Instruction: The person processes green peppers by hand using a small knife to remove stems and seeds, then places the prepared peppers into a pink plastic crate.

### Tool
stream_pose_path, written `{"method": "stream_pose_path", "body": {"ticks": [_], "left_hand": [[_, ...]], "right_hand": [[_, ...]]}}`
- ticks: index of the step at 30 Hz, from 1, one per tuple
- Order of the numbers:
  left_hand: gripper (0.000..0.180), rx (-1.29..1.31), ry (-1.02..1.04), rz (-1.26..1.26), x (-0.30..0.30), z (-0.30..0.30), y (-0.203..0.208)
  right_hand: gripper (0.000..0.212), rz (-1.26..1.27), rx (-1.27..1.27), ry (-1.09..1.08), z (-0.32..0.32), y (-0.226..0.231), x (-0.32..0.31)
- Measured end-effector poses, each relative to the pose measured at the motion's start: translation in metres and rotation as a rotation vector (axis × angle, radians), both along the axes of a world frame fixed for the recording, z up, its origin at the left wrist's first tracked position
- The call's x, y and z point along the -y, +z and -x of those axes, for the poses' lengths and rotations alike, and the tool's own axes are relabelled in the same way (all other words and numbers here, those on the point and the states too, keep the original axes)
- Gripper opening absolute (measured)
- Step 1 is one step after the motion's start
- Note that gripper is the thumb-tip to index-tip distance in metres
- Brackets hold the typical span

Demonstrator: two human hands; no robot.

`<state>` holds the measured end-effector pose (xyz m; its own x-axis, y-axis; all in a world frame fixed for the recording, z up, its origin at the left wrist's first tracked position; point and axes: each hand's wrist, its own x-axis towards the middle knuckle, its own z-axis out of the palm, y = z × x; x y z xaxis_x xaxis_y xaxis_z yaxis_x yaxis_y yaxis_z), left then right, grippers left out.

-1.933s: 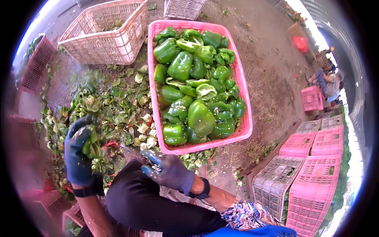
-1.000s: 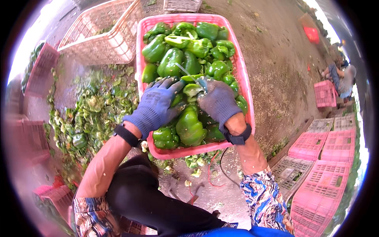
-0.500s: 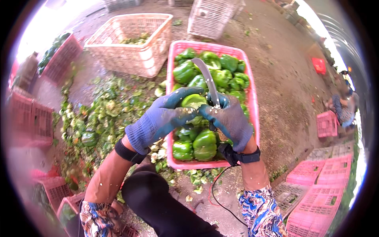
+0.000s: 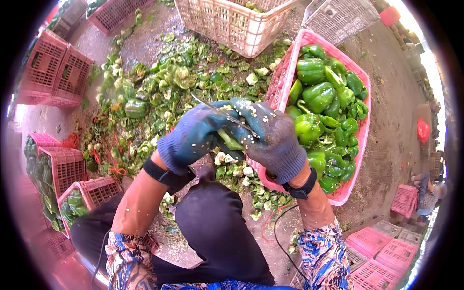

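Note:
My gloved left hand is closed round a green bell pepper piece, most of it hidden by the fingers. My gloved right hand grips a curved knife, its handle hidden in the palm and its blade pointing up and left across the left hand. The hands meet, with pale seeds stuck to both gloves. Just right of them stands a pink crate filled with green bell peppers, some of them cut open.
Pepper scraps cover the floor to the left, with a whole-looking pepper among them. Beyond stands a pale crate. Pink crates line the left; more pink crates lie lower right. A person sits far right. A black cable hangs by my right forearm.
My view has turned left. Both hands have moved from above the pink crate to its left, over the scraps. The knife blade has swung down to the left across the left hand.

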<state>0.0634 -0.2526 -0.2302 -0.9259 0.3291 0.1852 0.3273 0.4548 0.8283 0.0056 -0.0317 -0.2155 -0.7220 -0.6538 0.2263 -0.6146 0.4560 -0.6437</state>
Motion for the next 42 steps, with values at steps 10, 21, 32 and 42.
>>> {"method": "stream_pose_path", "body": {"ticks": [10,21,32,42], "left_hand": [[0.040,0.658,0.382,-0.981,0.006,-0.015,-0.015],[0.059,-0.129,-0.018,-0.133,-0.019,0.030,0.038],[0.079,-0.195,-0.281,0.201,-0.152,0.116,0.064],[0.051,0.359,0.561,-0.384,0.025,0.010,-0.053]], "right_hand": [[0.017,-0.046,-0.551,-0.225,0.050,-0.082,0.051],[0.039,0.996,1.111,-0.098,-0.011,-0.027,0.003],[0.038,0.439,0.383,-0.470,0.006,0.002,-0.195],[0.036,-0.035,0.486,-0.806,0.028,-0.035,-0.200]]}}
